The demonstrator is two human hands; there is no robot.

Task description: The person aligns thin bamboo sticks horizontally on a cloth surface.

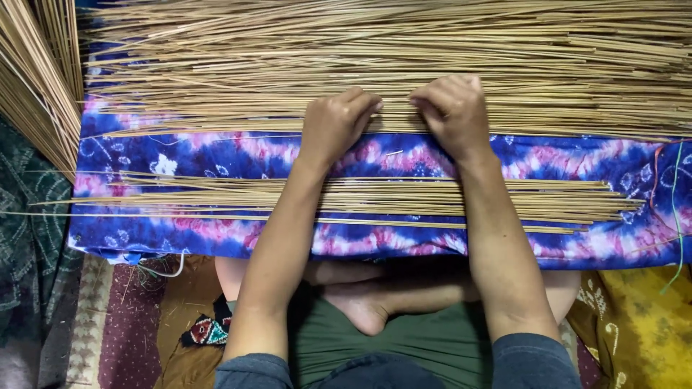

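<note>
Pale straw-coloured sticks fill the scene: at the far left a slanting bundle [36,79] leans in from the corner, and across the top a broad heap of thin sticks [389,65] lies with its long axis running left to right, just beyond both hands. The left hand [337,124] rests at the heap's near edge, fingers curled narrow and pinching at a few sticks; just beside it, nearly touching, the right hand [453,112] is curled likewise on the same edge, though what its fingertips grip is hidden. Neither is clearly nearer. Under the forearms a smaller sheaf of sticks [375,198] lies parallel on a blue, pink and white tie-dyed cloth [216,151]. At the right edge a green cord [677,216] hangs. No packages, labels or signs show.
</note>
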